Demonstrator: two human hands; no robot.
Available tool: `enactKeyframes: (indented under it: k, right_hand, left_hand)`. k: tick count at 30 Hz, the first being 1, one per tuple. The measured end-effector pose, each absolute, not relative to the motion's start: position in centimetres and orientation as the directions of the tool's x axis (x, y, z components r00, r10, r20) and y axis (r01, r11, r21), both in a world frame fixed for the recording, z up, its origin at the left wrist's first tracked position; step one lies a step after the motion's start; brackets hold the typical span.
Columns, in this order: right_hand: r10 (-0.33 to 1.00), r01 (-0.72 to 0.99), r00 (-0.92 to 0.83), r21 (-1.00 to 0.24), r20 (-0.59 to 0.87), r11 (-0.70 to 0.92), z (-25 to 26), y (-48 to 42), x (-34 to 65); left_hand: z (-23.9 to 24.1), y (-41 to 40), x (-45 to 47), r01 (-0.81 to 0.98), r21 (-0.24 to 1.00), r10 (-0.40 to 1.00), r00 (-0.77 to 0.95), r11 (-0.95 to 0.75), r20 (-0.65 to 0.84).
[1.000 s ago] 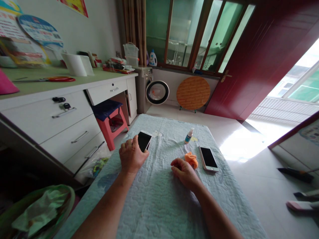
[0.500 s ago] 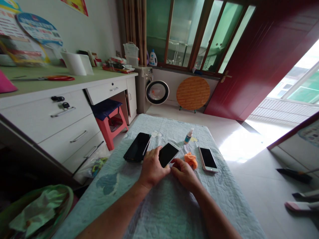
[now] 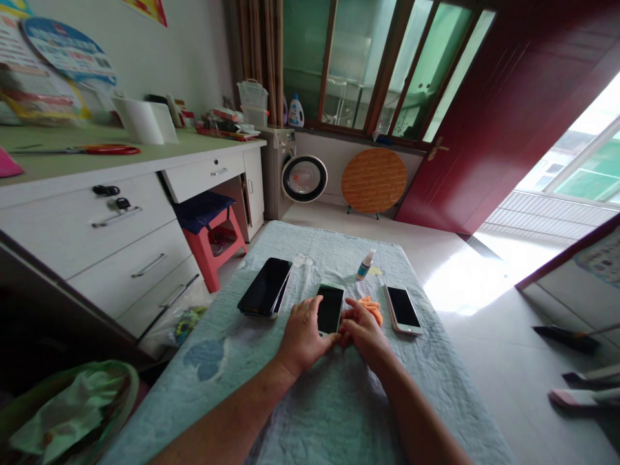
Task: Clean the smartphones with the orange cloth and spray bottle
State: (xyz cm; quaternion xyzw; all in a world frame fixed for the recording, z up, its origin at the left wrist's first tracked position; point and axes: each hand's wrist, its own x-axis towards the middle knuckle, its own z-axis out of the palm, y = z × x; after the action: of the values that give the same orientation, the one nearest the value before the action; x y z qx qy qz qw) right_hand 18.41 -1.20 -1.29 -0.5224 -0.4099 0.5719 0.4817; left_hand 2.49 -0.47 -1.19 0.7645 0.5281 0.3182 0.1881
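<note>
A white smartphone [image 3: 331,310] with a dark screen is between my hands, low over the cloth; whether it rests there I cannot tell. My left hand [image 3: 303,332] is closed on its left side, with the thumb across the bottom edge. On the lower right edge, the curled fingers of my right hand [image 3: 364,332] grip it, and the index finger points forward. Just beyond that hand lies a crumpled orange cloth [image 3: 372,309], partly hidden. A second smartphone [image 3: 403,310], white-framed, lies to the right. Farther back stands a small spray bottle [image 3: 365,265].
To the left lies a stack of dark-screened devices [image 3: 265,287]. All this is on a table covered with a pale blue quilted cloth [image 3: 334,413]. A red stool [image 3: 213,239], white drawers [image 3: 130,258] and a waste bin [image 3: 130,394] stand left of it.
The held smartphone has turned from slanted to nearly straight and come down lower. My right index finger has stretched forward along its right side. The other things stay where they were.
</note>
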Motion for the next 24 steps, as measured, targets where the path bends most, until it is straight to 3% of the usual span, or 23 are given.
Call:
enactKeyframes:
  k: [6, 8, 10, 13, 17, 19, 24]
  right_hand:
    - [0.979, -0.116, 0.054, -0.975, -0.198, -0.191, -1.8, -1.1, 18.2]
    - [0.979, -0.011, 0.102, -0.985, -0.174, -0.174, -1.8, -1.3, 18.3]
    - [0.984, 0.217, 0.155, -0.969, -0.084, -0.117, -1.3, -1.5, 18.7]
    - [0.963, 0.6, 0.198, -0.799, 0.18, 0.026, 0.0, -1.8, 19.7]
    - [0.882, 0.819, 0.206, -0.569, 0.424, 0.082, 1.3, -1.8, 21.6]
    - [0.877, 0.878, 0.201, -0.478, 0.436, 0.036, 1.3, -1.6, 22.5]
    - [0.94, 0.938, 0.176, -0.341, 0.292, -0.069, 0.7, -1.2, 23.2]
  left_hand:
    - [-0.7, 0.0, 1.7, 0.637, 0.677, 0.926, 0.313, -0.369, 0.21]
    - [-0.6, 0.1, 1.5, 0.634, 0.683, 0.928, 0.317, -0.362, 0.197]
    - [-0.6, 0.1, 1.4, 0.63, 0.689, 0.928, 0.318, -0.358, 0.192]
    - [-0.4, 0.1, 1.3, 0.62, 0.693, 0.922, 0.343, -0.367, 0.181]
    - [-0.4, 0.1, 1.1, 0.618, 0.694, 0.915, 0.373, -0.369, 0.154]
    - [-0.5, 0.2, 1.0, 0.616, 0.692, 0.913, 0.374, -0.376, 0.163]
    - [-0.6, 0.2, 1.1, 0.6, 0.707, 0.915, 0.364, -0.374, 0.175]
